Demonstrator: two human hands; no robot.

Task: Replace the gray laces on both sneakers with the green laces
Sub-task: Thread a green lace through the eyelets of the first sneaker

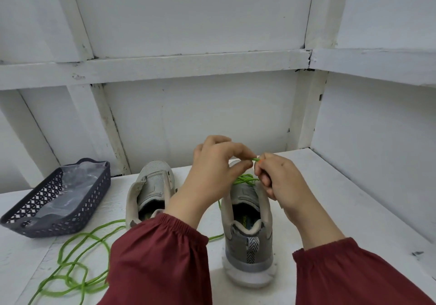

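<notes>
Maroon sleeves (160, 257) sit nearest. Two sneakers lie lengthwise, toes toward 12 o'clock: left sneaker (153, 186) at 8, right sneaker (250, 245) at 5. Left hand (212, 163) and right hand (280, 182) pinch its threaded green lace (246, 179); a loose green lace (77, 269) sprawls at 7.

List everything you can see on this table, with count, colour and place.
left sneaker: one, gray and white, mid-table, no lace visible
right sneaker: one, gray, right of the other
green lace: one or two, cannot tell; threaded on the right sneaker, coils at front left
basket: one, dark gray, table's left
clear plastic: one, inside the basket
table: one, white
sleeves: two, dark red
left hand: fingers pinch the green lace
right hand: fingers pinch the lace tip
</notes>
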